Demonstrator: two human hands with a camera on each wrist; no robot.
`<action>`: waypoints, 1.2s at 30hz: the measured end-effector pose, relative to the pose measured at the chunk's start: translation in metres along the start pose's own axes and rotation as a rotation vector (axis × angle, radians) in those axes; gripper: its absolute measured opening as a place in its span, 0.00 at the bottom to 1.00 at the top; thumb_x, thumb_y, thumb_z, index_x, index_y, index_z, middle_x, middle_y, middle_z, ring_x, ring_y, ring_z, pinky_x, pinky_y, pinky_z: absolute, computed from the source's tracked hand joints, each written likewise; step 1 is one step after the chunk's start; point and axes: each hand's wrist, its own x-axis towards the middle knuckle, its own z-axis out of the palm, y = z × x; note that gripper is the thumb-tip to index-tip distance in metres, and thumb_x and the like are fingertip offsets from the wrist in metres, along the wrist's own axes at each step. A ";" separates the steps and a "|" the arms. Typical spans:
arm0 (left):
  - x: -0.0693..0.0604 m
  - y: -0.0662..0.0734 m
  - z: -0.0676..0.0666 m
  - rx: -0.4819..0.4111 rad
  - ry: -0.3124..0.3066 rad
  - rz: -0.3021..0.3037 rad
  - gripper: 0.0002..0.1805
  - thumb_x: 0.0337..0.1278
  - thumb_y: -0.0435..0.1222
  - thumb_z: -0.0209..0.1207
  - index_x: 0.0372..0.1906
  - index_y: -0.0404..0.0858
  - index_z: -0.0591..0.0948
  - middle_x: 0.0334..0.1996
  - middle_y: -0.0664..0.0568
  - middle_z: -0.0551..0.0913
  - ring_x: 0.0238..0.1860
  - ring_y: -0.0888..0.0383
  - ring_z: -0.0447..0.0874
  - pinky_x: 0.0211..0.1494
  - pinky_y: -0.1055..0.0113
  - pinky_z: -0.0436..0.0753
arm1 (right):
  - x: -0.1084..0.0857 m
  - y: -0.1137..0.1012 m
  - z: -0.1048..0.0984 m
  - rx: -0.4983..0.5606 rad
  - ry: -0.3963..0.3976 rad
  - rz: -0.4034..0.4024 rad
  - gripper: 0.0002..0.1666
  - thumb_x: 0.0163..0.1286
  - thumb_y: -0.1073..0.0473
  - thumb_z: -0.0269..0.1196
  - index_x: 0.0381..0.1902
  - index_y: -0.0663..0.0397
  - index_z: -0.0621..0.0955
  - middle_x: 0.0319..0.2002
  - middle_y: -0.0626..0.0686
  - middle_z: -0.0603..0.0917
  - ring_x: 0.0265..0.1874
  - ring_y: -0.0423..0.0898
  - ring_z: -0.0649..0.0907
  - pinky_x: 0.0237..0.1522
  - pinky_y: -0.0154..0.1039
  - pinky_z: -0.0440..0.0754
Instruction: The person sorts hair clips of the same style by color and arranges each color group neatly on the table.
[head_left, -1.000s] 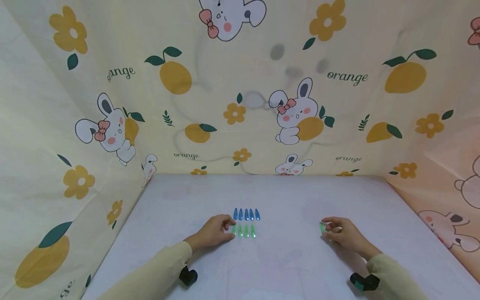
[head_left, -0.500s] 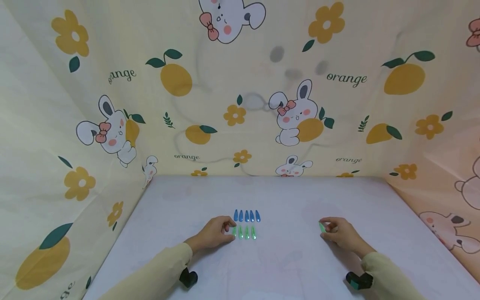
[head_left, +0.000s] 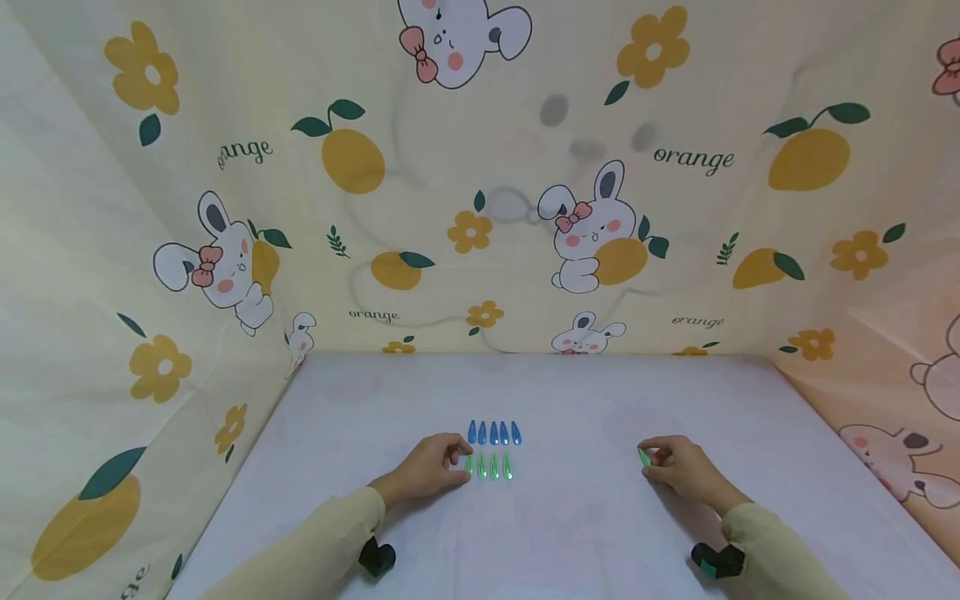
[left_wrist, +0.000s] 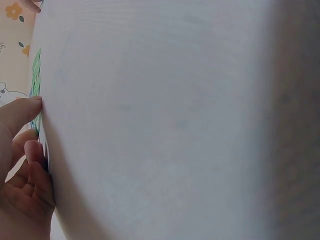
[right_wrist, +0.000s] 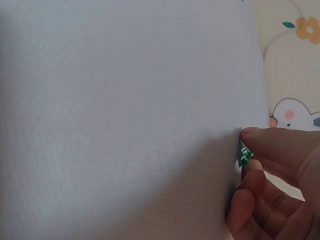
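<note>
My left hand (head_left: 429, 465) pinches the leftmost green snap hair clip (head_left: 469, 464) by its two ends, thumb below and index finger above. Several more green hair clips (head_left: 494, 466) lie upright in a row beside it. Above them runs a row of blue hair clips (head_left: 493, 432). Off to the right, my right hand (head_left: 684, 470) holds another green hair clip (head_left: 644, 457) between thumb and fingers at the tabletop. In the right wrist view, the thumb partly covers this green clip (right_wrist: 245, 156). The left wrist view shows the green row (left_wrist: 36, 72) edge-on past the thumb.
The white tabletop (head_left: 570, 533) stretches between and around both hands. A printed cloth (head_left: 450, 275) with rabbits and oranges rises behind the table and at both sides. Dark wrist devices (head_left: 377, 557) sit under the cuffs.
My right hand has shifted slightly left with its green clip, which now leans more. The left hand stays at the leftmost green clip. The head view has tilted up a little.
</note>
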 end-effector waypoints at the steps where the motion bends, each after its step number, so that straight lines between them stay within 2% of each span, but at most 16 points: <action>1: 0.000 0.000 0.000 0.001 0.000 0.000 0.19 0.55 0.38 0.71 0.52 0.41 0.82 0.34 0.55 0.76 0.32 0.62 0.71 0.34 0.73 0.72 | 0.000 0.000 0.000 0.000 -0.003 0.001 0.24 0.62 0.66 0.69 0.55 0.69 0.81 0.32 0.52 0.80 0.28 0.42 0.74 0.25 0.33 0.73; 15: 0.001 0.001 -0.001 -0.001 -0.008 0.001 0.20 0.55 0.37 0.71 0.53 0.40 0.82 0.34 0.54 0.76 0.32 0.62 0.71 0.34 0.73 0.72 | -0.001 0.001 -0.001 -0.016 0.006 -0.008 0.21 0.66 0.69 0.60 0.57 0.69 0.79 0.37 0.59 0.84 0.22 0.42 0.78 0.21 0.35 0.77; 21: 0.001 0.000 0.000 0.007 -0.004 -0.002 0.20 0.55 0.38 0.71 0.53 0.41 0.82 0.33 0.55 0.76 0.32 0.62 0.71 0.35 0.73 0.72 | 0.001 0.003 -0.002 -0.005 -0.007 -0.005 0.21 0.68 0.71 0.58 0.58 0.68 0.79 0.37 0.59 0.84 0.24 0.44 0.78 0.22 0.36 0.77; 27: 0.001 0.000 0.000 0.005 0.002 -0.007 0.20 0.55 0.38 0.71 0.53 0.41 0.82 0.33 0.55 0.75 0.33 0.62 0.71 0.35 0.73 0.72 | 0.004 0.003 -0.002 0.045 -0.038 -0.012 0.23 0.70 0.72 0.56 0.63 0.68 0.76 0.38 0.58 0.82 0.21 0.43 0.76 0.22 0.35 0.76; 30: 0.000 0.001 0.000 0.003 0.003 -0.006 0.20 0.55 0.37 0.71 0.53 0.41 0.82 0.33 0.55 0.75 0.33 0.62 0.71 0.35 0.73 0.72 | 0.004 0.001 -0.001 0.085 -0.043 -0.026 0.22 0.71 0.72 0.54 0.62 0.67 0.77 0.38 0.58 0.82 0.18 0.42 0.75 0.21 0.34 0.74; 36: 0.000 0.001 -0.001 0.004 0.001 -0.005 0.20 0.55 0.37 0.71 0.53 0.41 0.82 0.33 0.55 0.76 0.33 0.62 0.71 0.36 0.72 0.72 | 0.005 -0.007 0.001 0.173 -0.050 -0.039 0.21 0.71 0.73 0.55 0.61 0.68 0.76 0.35 0.58 0.82 0.18 0.41 0.74 0.21 0.34 0.75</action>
